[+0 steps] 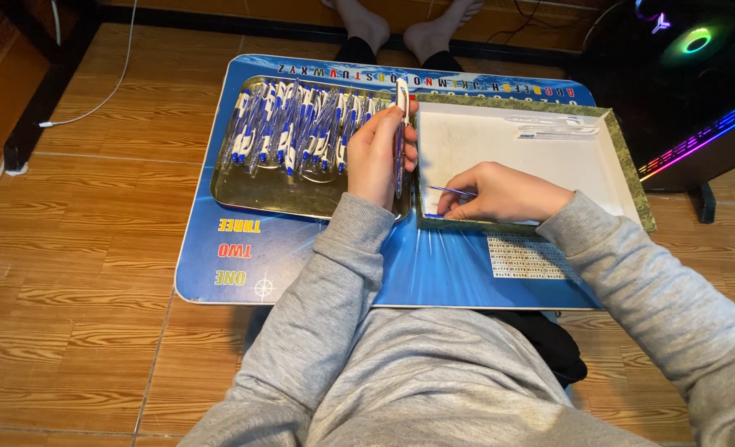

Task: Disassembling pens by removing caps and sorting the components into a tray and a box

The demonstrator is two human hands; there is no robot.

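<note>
My left hand [377,156] grips a white and blue pen [401,132] held upright over the right edge of a gold metal tray [260,192]. Several more white and blue pens [297,126] lie side by side in that tray. My right hand [500,192] rests in the near left corner of a shallow white box lid with a green rim [632,178] and pinches a thin blue refill [450,191]. A clear pen part [553,126] lies at the far side of the white lid.
Tray and lid sit on a low blue plastic table [433,269] printed with letters and number words, on a wooden floor. Another person's bare feet [404,25] are beyond the table. A glowing computer case [690,74] stands at the right. A white cable [94,103] runs at the far left.
</note>
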